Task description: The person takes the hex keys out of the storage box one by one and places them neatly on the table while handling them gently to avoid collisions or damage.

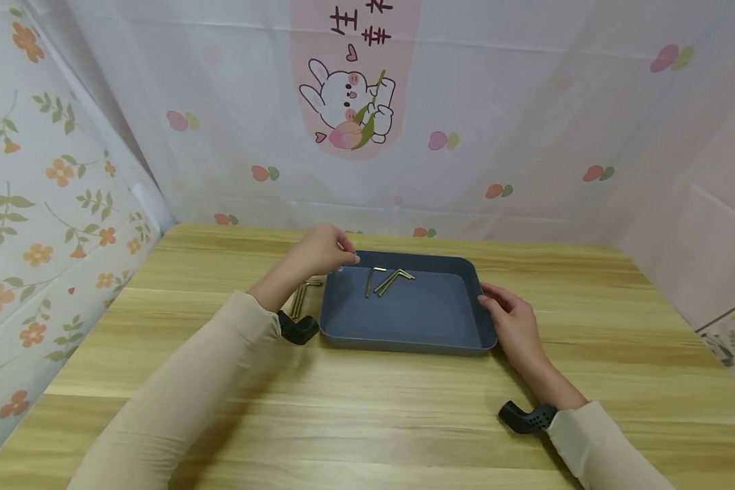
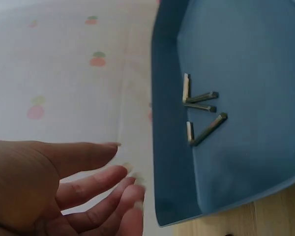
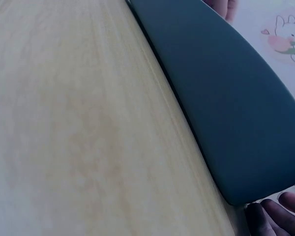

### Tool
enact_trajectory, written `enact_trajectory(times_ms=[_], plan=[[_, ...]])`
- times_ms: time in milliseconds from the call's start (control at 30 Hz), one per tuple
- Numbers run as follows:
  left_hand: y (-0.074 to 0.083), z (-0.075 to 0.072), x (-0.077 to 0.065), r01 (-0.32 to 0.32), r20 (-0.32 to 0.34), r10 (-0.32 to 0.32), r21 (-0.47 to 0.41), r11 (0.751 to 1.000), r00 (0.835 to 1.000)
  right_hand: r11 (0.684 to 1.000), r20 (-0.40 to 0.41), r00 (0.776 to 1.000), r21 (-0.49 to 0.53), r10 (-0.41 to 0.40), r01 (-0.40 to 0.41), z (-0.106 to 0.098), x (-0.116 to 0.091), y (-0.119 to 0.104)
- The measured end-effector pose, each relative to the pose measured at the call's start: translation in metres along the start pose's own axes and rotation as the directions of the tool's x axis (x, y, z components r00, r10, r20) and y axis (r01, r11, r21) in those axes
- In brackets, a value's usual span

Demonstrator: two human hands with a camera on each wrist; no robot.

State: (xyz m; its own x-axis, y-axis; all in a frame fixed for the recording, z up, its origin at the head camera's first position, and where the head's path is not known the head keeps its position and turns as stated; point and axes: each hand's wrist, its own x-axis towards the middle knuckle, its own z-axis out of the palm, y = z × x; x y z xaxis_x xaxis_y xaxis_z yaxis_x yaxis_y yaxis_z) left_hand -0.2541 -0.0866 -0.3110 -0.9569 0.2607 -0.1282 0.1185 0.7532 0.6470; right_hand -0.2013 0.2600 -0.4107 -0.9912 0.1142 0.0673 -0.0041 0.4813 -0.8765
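A dark blue-grey rectangular tray (image 1: pixel 404 313) lies on the wooden table. Inside it, toward the back, are a few brass-coloured L-shaped hex keys (image 1: pixel 397 278), which the left wrist view also shows. My left hand (image 1: pixel 324 250) is over the tray's back left corner, fingers loosely bent and thumb apart, with nothing between them in the left wrist view. At the tray's right side, my right hand (image 1: pixel 510 320) grips the wall, thumb at the rim and fingers outside. The right wrist view shows the tray's outer wall (image 3: pixel 221 98) and some dark fingertips (image 3: pixel 280 216) at its corner.
More L-shaped hex keys (image 1: pixel 300 298) lie on the table just left of the tray, partly hidden by the left wrist. Black wrist mounts (image 1: pixel 529 416) sit on both wrists. A printed cloth (image 1: pixel 496 136) hangs behind the wooden table (image 1: pixel 367 422), with a floral cloth on the left.
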Motion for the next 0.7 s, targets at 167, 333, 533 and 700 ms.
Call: enact_trajectory(times_ms=[167,333,533,700], plan=[[0.006,-0.001,0.009,0.044,0.091,-0.04,-0.043,0.998,0.995,1.0,-0.001,1.0,0.0,0.002,-0.002,0.0,-0.001,0.0],[0.007,0.0,0.019,0.062,0.174,-0.046,-0.09,0.994,0.984,1.0,0.0,1.0,-0.007,0.002,-0.002,0.0,-0.001,0.0],[0.009,0.007,0.028,0.136,0.306,-0.089,-0.138,0.981,0.948,1.0,0.0,1.0,-0.011,0.004,-0.004,0.0,-0.001,0.001],[0.01,0.011,0.035,0.204,0.316,-0.146,-0.159,0.966,0.937,1.0,-0.003,1.0,-0.009,0.003,-0.003,0.001,-0.001,0.0]])
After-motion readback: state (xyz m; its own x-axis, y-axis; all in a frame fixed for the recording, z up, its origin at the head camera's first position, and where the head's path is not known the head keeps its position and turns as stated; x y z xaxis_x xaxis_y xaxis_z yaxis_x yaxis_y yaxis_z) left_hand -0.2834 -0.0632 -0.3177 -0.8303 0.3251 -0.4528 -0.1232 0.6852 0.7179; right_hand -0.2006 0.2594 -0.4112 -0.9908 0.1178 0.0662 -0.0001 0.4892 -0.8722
